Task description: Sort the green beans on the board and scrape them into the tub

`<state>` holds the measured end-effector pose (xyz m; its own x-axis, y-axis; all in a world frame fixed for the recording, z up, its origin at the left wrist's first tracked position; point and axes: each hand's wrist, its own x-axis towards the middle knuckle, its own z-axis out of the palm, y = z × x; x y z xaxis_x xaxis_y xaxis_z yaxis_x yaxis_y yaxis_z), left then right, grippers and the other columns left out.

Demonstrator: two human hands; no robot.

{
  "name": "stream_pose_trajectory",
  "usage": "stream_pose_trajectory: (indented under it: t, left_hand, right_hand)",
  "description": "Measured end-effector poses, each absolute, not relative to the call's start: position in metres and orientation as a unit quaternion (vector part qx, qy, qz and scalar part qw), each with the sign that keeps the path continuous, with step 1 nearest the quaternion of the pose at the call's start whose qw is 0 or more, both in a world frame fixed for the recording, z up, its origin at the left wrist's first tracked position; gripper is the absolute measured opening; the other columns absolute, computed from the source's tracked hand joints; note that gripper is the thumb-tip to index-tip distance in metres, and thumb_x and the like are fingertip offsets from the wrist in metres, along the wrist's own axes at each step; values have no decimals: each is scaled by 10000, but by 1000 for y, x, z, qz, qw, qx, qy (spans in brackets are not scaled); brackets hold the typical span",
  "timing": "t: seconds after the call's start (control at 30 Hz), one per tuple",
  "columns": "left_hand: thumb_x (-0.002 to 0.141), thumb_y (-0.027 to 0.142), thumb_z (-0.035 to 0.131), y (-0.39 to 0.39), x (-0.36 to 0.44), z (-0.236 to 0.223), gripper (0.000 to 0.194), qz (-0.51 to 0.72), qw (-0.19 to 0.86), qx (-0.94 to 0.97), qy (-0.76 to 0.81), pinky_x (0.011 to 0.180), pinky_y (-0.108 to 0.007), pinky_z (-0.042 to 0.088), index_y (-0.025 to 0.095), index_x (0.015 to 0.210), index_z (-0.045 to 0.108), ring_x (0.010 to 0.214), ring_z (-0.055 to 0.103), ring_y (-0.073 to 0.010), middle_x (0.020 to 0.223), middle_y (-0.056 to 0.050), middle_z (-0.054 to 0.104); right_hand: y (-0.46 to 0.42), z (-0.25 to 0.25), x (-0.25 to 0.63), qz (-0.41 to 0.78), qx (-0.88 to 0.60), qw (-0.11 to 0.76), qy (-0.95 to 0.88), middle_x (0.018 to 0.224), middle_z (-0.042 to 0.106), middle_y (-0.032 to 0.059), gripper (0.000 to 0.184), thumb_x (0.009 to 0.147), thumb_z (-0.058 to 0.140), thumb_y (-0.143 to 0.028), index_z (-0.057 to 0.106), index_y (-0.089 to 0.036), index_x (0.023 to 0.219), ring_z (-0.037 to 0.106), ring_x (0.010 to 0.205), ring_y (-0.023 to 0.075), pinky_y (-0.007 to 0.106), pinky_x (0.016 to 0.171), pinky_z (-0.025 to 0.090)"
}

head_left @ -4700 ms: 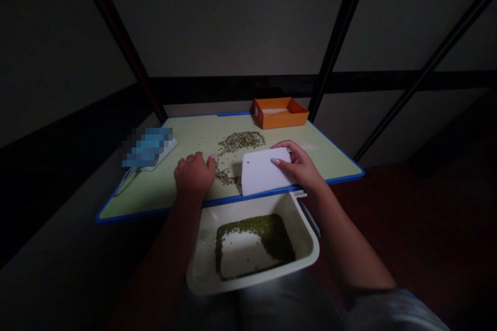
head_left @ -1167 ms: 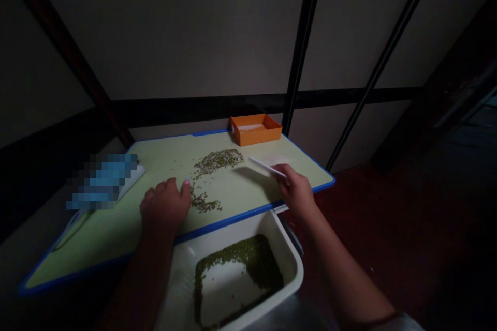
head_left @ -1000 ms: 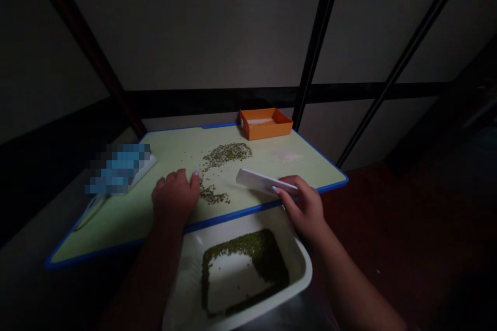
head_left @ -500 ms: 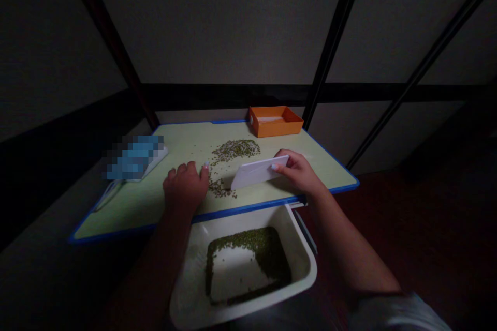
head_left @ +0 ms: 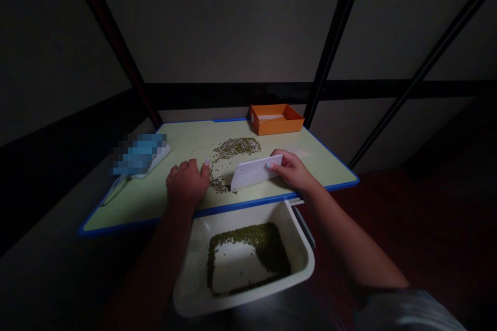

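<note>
White scraper (head_left: 254,174), pinched in the person's right hand (head_left: 290,168); from the scraper, green seeds (head_left: 237,148) lie at eleven o'clock, a basin (head_left: 199,261) at six, the left hand (head_left: 188,183), thumb and fingers apart, at nine.

Dim grey wall panels (head_left: 233,26) stand at the far side, crossed by a black horizontal band (head_left: 225,95) and 3 dark slanting strips (head_left: 334,36). Near right, a dark red floor (head_left: 388,207) lies in shadow.

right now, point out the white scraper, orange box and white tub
White scraper (head_left: 254,173), head view: middle of its flat face
Orange box (head_left: 280,126), head view: front wall
White tub (head_left: 233,264), head view: bare patch of its floor
</note>
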<state>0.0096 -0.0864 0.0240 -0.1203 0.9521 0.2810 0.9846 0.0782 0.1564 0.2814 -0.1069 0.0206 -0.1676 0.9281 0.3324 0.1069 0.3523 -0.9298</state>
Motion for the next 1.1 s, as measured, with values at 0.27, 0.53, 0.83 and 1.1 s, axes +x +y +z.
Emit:
stream_pose_trajectory:
  t: [0.27,0.53,0.83,1.1]
  left_hand:
    - [1004,426,324,-89,11,28,578,-143,49,-658,-738,1040,-518,472,64,1313,651,1258,596,-399,1315,-249,677]
    - [996,435,321,-88,11,27,590,-141,47,-661,-735,1037,-512,478,64,1319,647,1261,598,-397,1318,-251,677]
    - [990,433,318,-89,12,28,582,-141,52,-660,-736,1033,-518,478,77,1300,658,1239,609,-391,1293,-245,691]
    - [984,445,287,-88,12,28,610,-139,44,-662,-735,1041,-513,462,69,1304,644,1247,587,-397,1310,-250,676]
  right_hand:
    - [-105,18,283,399,-389,492,-669,628,410,-64,501,727,798,-643,525,-224,702,358,599,118,258,571,280]
    - [-105,19,285,399,-389,486,-673,624,408,-69,533,711,806,-667,508,-226,695,351,596,113,257,573,283]
    - [-109,21,288,413,-386,484,-667,629,397,-72,539,697,826,-656,501,-226,702,350,594,110,257,566,276]
    - [-114,23,287,431,-379,481,-663,606,448,-74,537,646,858,-647,541,-215,694,371,583,102,250,562,291]
